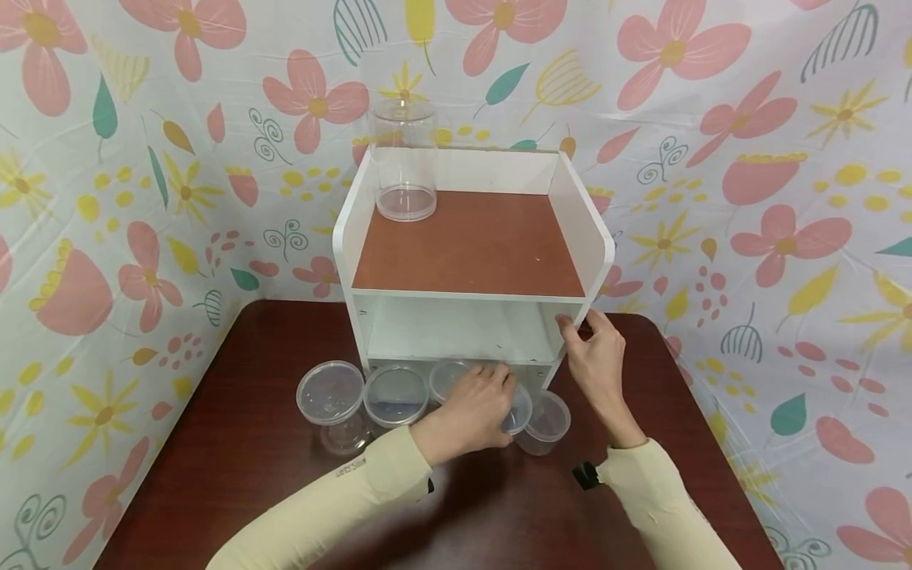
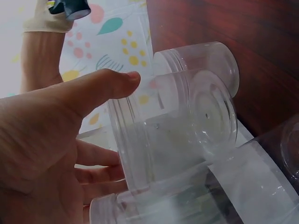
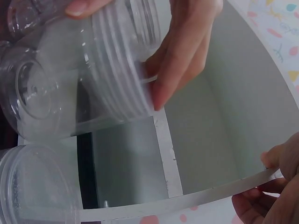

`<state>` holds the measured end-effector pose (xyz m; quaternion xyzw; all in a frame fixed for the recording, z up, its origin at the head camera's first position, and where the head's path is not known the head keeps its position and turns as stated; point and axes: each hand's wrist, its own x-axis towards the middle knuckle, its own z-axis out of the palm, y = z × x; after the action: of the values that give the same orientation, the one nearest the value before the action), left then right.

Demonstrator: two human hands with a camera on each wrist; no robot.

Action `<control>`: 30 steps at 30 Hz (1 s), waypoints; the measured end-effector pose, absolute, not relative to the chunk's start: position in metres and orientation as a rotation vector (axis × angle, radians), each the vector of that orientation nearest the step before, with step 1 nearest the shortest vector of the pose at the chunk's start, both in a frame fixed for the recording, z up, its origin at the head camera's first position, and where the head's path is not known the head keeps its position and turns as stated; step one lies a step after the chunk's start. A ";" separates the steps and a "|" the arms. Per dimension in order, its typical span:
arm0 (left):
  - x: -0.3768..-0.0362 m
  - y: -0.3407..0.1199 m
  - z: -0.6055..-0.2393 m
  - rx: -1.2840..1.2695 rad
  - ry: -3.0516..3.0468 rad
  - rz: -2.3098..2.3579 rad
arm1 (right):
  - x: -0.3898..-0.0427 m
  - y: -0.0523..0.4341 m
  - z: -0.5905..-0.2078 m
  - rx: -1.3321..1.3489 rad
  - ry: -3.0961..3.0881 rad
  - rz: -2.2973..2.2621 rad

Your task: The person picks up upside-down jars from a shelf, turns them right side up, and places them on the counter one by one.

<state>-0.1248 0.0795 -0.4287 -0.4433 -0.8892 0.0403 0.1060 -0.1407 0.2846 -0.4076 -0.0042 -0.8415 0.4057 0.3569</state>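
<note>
My left hand holds a clear plastic jar by its lid end, in front of the white shelf unit. In the left wrist view the thumb and fingers span the lid of this jar. Its clear base faces away from the palm. My right hand grips the front edge of the shelf's right side panel, thumb on the inner face. The right wrist view shows the held jar tilted before the shelf opening.
More clear lidded jars stand along the shelf's front: one at far left, one beside it, one partly behind my left hand, and a small one at right. A tall clear jar stands on the brown top.
</note>
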 end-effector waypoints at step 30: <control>-0.104 0.109 -0.464 -1.109 -2.607 0.483 | -0.141 0.285 -0.407 -0.021 -2.183 1.029</control>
<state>-0.1044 0.1091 -0.4637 -0.3826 -0.8989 0.1666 0.1334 -0.1406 0.2848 -0.4073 -0.0081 -0.8451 0.3986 0.3562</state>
